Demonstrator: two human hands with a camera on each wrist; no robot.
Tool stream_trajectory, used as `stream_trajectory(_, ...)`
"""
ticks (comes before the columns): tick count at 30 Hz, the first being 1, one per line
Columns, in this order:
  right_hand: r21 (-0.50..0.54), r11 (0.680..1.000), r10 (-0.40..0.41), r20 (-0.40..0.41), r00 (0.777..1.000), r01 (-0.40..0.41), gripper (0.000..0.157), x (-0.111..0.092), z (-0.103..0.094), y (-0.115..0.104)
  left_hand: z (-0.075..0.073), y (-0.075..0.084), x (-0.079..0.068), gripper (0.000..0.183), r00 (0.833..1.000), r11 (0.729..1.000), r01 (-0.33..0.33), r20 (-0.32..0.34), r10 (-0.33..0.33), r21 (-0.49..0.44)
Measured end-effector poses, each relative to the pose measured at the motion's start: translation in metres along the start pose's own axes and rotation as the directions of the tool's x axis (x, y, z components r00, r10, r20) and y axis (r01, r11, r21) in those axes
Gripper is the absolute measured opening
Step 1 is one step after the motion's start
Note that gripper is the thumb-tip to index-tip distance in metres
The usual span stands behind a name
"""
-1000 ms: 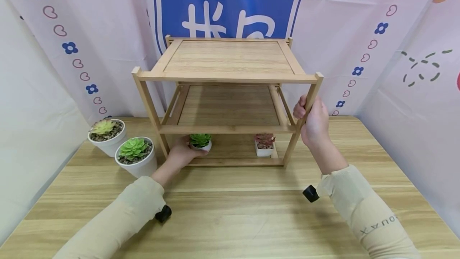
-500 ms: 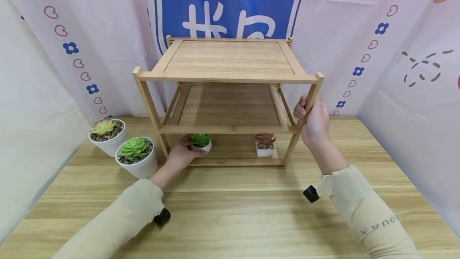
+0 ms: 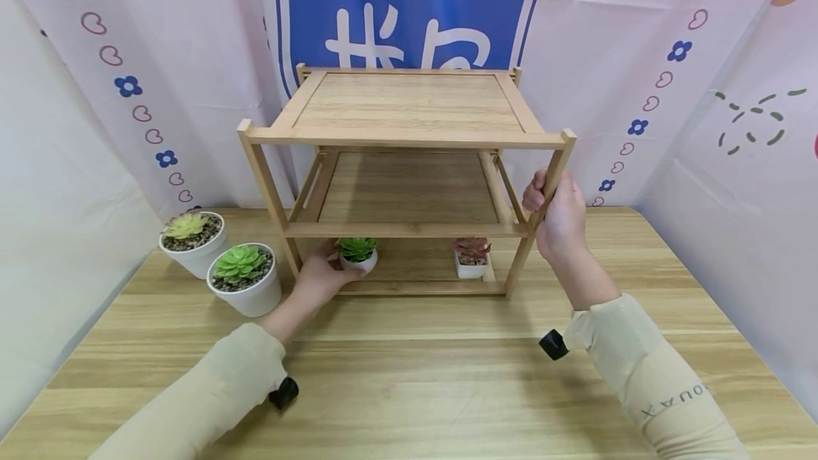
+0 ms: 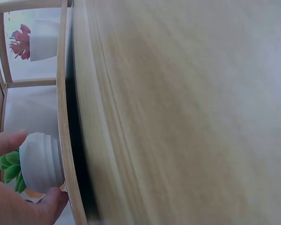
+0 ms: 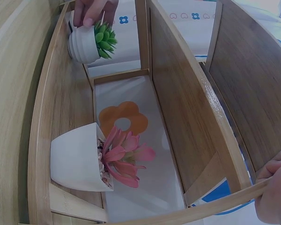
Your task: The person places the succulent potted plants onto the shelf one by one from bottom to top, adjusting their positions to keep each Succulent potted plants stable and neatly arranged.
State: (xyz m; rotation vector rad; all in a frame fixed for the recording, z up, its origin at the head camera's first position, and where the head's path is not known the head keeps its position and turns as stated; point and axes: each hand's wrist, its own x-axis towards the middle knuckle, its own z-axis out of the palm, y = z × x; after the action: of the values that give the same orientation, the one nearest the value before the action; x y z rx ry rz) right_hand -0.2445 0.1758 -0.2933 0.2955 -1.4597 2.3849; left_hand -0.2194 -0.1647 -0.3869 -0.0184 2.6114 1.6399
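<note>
My left hand (image 3: 319,274) holds a small green succulent (image 3: 358,249) in a round white ribbed pot (image 4: 40,161) at the left of the bottom shelf. In the left wrist view, thumb and fingers lie on either side of that pot. My right hand (image 3: 559,215) grips the right front post of the wooden three-tier rack (image 3: 409,229); part of this hand (image 5: 274,192) shows at the edge of the right wrist view. A reddish-pink succulent (image 5: 124,157) in a square white pot (image 5: 75,157) stands at the right end of the bottom shelf.
Two larger white pots stand left of the rack: one with a bright green succulent (image 3: 246,279), one with a yellowish succulent (image 3: 193,243) behind it. The rack stands on a wood-grain table (image 3: 409,375). A white curtain with a blue panel (image 3: 409,13) hangs behind.
The left forearm has lowered slightly, while the left hand stays at the small green succulent's pot. The right hand keeps its grip on the post, and the rack and plants look unmoved.
</note>
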Motion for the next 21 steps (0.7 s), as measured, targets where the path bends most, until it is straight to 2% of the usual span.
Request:
stream_trajectory(14,-0.009,1.0,-0.004,0.004,1.0,0.004,0.045,0.001,-0.001,0.001,-0.006,-0.006,-0.008,0.086,1.0,0.997,-0.006,0.027,0.008,-0.074)
stream_trajectory(21,0.009,1.0,0.0,-0.002,1.0,0.0,0.046,0.0,-0.001,0.0,-0.009,-0.004,-0.018,0.085,1.0,0.997,-0.016,0.026,0.018,-0.07)
